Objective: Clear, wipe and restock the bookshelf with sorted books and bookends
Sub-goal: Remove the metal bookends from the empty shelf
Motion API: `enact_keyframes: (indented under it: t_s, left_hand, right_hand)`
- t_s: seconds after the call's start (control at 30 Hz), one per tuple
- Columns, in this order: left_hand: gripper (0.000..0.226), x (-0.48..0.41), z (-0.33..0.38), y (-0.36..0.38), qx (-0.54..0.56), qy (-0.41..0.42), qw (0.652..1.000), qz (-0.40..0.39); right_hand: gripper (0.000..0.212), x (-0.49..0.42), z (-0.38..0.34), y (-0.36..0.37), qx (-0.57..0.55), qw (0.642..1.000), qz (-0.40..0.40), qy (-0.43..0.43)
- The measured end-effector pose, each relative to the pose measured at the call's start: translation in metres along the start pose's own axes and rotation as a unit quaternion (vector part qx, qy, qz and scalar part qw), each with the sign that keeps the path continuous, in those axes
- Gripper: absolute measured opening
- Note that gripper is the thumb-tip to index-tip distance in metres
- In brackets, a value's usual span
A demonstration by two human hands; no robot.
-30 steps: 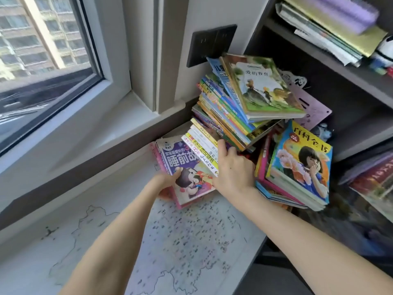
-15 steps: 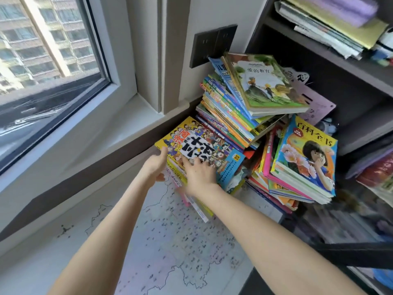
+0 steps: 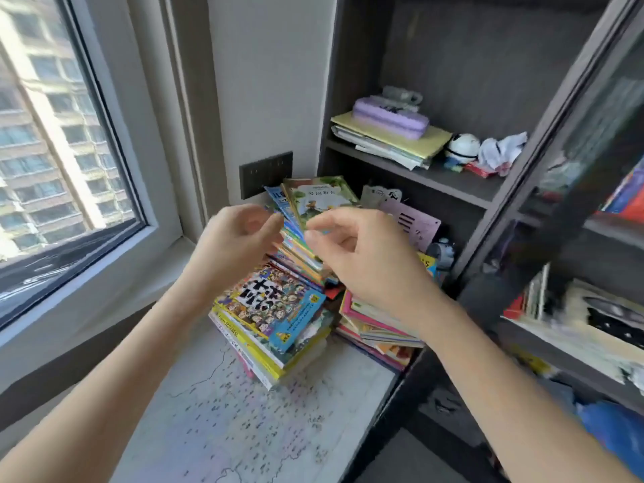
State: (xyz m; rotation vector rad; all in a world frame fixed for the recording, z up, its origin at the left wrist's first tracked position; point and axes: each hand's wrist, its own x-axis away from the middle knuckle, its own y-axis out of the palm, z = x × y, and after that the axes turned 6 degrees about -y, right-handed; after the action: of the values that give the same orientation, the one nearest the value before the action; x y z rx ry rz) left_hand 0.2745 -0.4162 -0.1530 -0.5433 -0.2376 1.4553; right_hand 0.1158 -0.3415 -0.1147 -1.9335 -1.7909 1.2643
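Mostly hidden behind both hands, a tall book stack [image 3: 322,196] leans at the counter's [image 3: 244,430] back. A lower stack [image 3: 275,308] sits in front. Left hand [image 3: 240,245] and right hand [image 3: 366,263] hover blurred, fingers loosely curled, empty. The bookshelf [image 3: 439,181] holds papers [image 3: 393,142], a purple case [image 3: 390,116] and a panda toy [image 3: 461,148]. Shelves at the right edge are too smeared to read.

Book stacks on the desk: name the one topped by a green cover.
The tall back stack, below the wall's dark switch panel. The front stack shows a crowded cartoon cover; the pink-edged right stack sits partly behind the right hand.
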Motion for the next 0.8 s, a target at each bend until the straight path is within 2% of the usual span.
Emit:
enact_keyframes:
  t_s: [0.13, 0.27, 0.53, 0.7, 0.8]
  left_hand:
    - [0.022, 0.063, 0.096, 0.013, 0.033, 0.143, 0.985, 0.091]
    - [0.021, 0.119, 0.173, 0.033, 0.082, 0.238, 0.96, 0.123]
    - [0.025, 0.194, 0.3, 0.116, 0.148, 0.366, 0.913, 0.1]
    - [0.029, 0.181, 0.379, 0.182, 0.083, 0.41, 0.9, 0.121]
    - [0.021, 0.15, 0.416, 0.218, 0.028, 0.402, 0.904, 0.142]
  right_hand:
    - [0.018, 0.067, -0.039, -0.086, -0.009, 0.991, 0.09, -0.098]
    - [0.018, 0.127, -0.054, -0.167, -0.009, 0.979, 0.152, -0.137]
    - [0.019, 0.213, -0.03, -0.323, 0.053, 0.959, 0.266, -0.083]
    - [0.027, 0.215, -0.005, -0.403, 0.124, 0.939, 0.318, -0.039]
    - [0.029, 0.205, 0.013, -0.437, 0.182, 0.931, 0.316, -0.019]
